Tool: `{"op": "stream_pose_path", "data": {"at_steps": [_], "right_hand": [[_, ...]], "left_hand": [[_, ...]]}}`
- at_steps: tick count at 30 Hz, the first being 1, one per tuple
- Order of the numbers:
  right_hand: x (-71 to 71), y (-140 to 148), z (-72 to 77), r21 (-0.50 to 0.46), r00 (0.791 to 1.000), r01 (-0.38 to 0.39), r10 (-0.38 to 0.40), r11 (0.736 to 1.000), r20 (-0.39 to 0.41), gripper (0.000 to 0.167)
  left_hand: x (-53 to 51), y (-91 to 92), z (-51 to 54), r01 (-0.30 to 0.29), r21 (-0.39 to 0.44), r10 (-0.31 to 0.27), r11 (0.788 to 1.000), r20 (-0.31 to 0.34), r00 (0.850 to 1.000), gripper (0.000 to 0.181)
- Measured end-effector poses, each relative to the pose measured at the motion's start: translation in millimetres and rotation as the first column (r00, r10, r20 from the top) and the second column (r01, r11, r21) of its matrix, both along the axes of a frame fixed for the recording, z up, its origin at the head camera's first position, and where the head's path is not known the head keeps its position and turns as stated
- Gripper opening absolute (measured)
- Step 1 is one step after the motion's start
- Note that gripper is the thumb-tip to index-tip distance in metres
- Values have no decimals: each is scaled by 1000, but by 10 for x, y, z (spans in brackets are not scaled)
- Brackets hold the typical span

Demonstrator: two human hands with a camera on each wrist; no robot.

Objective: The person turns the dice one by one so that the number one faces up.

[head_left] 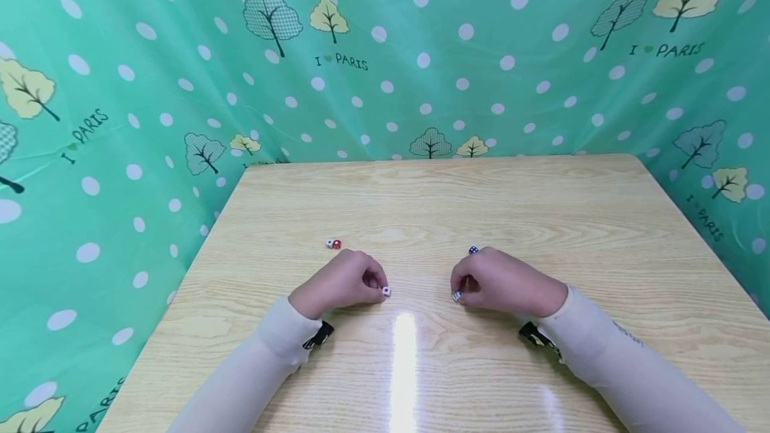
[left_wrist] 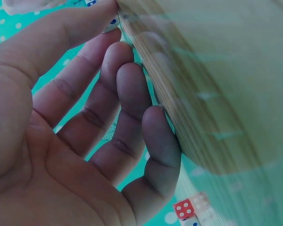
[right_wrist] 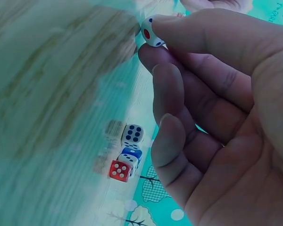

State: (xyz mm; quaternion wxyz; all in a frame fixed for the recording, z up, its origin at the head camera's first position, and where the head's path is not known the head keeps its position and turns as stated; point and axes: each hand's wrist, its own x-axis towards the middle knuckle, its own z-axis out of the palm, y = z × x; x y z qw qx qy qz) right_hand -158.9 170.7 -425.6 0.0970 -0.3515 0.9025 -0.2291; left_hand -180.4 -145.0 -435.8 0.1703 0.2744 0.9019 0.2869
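My left hand [head_left: 345,279] pinches a white die [head_left: 386,291] between thumb and index finger near the tabletop; part of this die [left_wrist: 112,23] shows at the fingertips in the left wrist view. Across a gap, my right hand [head_left: 505,282] pinches another white die [head_left: 456,295], whose red pip faces out in the right wrist view [right_wrist: 147,34]. A dark blue die [head_left: 473,250] lies just beyond the right hand, partly hidden. Beyond the left hand, a red die [head_left: 337,244] touches a white one [head_left: 329,243].
The right wrist view has a white die [right_wrist: 132,133], a blue die [right_wrist: 132,152] and a red die [right_wrist: 119,170] grouped on the wooden table [head_left: 421,199]. A green patterned cloth [head_left: 421,72] hangs behind the table and at its sides.
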Motion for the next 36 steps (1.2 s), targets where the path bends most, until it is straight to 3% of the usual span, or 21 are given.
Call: {"op": "stream_pose_path", "data": {"at_steps": [20,27,36], "right_hand": [[-2,0,7,2,999,24,-24,1000,23,17],[31,-36,-44,58,995,44,-38,997,-88,14],[38,-79,-66,107,994,35,-24,994,-109,13]], "left_hand": [[11,4,8,5,-1,-5,1000,-10,1000,11],[18,3,13,-2,-6,1,1000,-8,1000,11],[20,8,21,9,5,-9,1000,-16,1000,11]]}}
